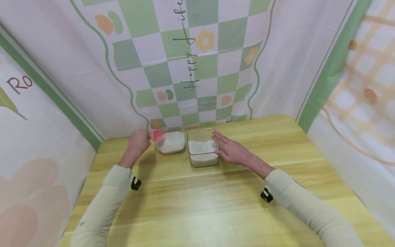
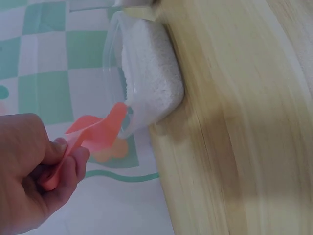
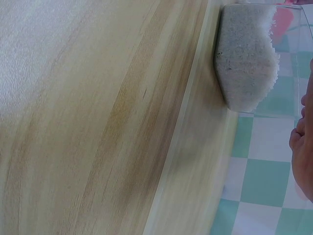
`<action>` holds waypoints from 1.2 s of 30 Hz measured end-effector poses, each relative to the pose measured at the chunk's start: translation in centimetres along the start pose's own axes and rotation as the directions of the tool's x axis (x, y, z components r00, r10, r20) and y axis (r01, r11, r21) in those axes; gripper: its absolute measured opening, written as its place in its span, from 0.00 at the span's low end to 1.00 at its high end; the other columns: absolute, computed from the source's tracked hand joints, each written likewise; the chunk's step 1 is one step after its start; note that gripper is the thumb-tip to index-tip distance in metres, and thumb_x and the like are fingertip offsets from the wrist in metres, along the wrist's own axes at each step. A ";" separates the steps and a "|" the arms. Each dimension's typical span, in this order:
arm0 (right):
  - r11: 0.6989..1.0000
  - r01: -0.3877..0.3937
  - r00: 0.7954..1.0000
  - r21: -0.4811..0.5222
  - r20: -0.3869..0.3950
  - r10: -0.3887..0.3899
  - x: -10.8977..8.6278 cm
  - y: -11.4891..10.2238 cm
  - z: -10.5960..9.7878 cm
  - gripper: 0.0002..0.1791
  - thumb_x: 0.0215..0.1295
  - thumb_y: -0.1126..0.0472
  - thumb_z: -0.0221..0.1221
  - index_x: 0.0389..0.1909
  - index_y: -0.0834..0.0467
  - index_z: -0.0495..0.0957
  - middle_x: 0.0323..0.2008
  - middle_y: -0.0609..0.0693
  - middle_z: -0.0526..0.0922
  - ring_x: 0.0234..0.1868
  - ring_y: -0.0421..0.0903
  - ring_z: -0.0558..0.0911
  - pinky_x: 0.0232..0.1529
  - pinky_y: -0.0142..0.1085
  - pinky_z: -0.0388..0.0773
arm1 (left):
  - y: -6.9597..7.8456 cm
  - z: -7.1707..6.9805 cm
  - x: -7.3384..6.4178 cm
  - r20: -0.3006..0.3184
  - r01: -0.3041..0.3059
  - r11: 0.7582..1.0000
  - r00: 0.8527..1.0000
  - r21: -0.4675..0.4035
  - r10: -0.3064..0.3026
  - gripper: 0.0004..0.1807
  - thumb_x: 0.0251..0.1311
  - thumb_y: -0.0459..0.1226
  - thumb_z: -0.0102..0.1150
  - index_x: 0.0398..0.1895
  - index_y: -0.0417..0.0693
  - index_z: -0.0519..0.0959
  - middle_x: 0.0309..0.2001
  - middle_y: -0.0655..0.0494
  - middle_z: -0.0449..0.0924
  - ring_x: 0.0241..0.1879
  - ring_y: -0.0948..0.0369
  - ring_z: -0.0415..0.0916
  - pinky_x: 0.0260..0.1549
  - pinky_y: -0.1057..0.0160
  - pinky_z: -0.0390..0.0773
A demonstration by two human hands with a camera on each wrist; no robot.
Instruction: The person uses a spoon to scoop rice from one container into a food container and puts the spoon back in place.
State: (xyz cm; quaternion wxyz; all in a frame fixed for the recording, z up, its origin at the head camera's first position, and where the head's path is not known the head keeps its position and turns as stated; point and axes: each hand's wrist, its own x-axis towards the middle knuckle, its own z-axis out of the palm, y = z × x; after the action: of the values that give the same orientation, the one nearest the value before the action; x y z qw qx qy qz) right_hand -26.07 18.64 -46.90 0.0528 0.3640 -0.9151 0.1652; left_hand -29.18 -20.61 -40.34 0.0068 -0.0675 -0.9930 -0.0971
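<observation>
My left hand point(image 1: 139, 141) grips the handle of a pink scoop point(image 1: 157, 135). The scoop's cup is over the left rim of a clear plastic container point(image 1: 170, 150) that holds white grains, like rice. What the cup contains is hidden. In the left wrist view, curled fingers and the thumb pinch the scoop point(image 2: 95, 134) beside the plastic container point(image 2: 151, 73). To its right stands a square glass container point(image 1: 203, 161), partly filled with similar white grains point(image 3: 247, 58). My right hand point(image 1: 234, 151) touches the glass container's right rim with extended fingers.
Both containers stand side by side near the back of a wooden table point(image 1: 197, 202). A checkered curtain point(image 1: 206, 65) hangs right behind them, with more cloth on both sides. Small black devices point(image 1: 135, 183) are worn at the wrists.
</observation>
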 end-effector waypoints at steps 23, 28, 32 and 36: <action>1.000 0.006 1.000 -0.002 0.000 -0.006 0.0 0.1 0.0 0.36 0.78 0.49 0.48 0.75 0.68 0.55 0.77 0.65 0.53 0.78 0.59 0.55 0.72 0.53 0.62 | 0.7 1.1 -0.6 -0.182 -0.109 0.993 0.978 -0.041 0.100 0.08 0.57 0.26 0.58 0.35 0.35 0.86 0.30 0.42 0.86 0.25 0.52 0.80 0.29 0.55 0.82; 1.000 0.009 1.000 -0.013 -0.005 -0.009 0.0 0.2 0.1 0.36 0.78 0.49 0.48 0.75 0.68 0.55 0.77 0.65 0.52 0.78 0.59 0.56 0.72 0.53 0.64 | 1.3 0.6 -0.9 -0.177 -0.128 0.984 0.979 -0.128 0.105 0.09 0.64 0.31 0.58 0.38 0.37 0.87 0.34 0.43 0.88 0.30 0.51 0.83 0.33 0.53 0.83; 1.000 0.002 1.000 -0.008 0.001 -0.002 0.0 0.1 0.1 0.36 0.77 0.50 0.49 0.75 0.67 0.54 0.77 0.64 0.52 0.78 0.58 0.55 0.72 0.53 0.64 | 2.4 0.1 -1.3 -0.171 -0.158 0.976 0.976 -0.148 0.132 0.09 0.66 0.32 0.58 0.38 0.38 0.87 0.31 0.47 0.88 0.31 0.52 0.84 0.34 0.54 0.83; 1.000 -0.002 1.000 -0.002 0.005 0.002 0.0 0.0 0.1 0.35 0.77 0.50 0.50 0.75 0.67 0.55 0.78 0.64 0.52 0.78 0.58 0.55 0.71 0.53 0.65 | 3.7 -0.4 -1.6 -0.190 -0.208 0.969 0.965 -0.135 0.181 0.10 0.68 0.34 0.58 0.37 0.39 0.88 0.30 0.49 0.88 0.31 0.53 0.84 0.36 0.53 0.83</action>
State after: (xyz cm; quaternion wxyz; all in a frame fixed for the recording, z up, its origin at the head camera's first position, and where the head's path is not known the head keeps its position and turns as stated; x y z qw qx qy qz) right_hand -26.13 18.61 -46.97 0.0508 0.3634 -0.9158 0.1633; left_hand -27.08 -17.31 -39.29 0.0988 -0.1565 -0.9665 -0.1778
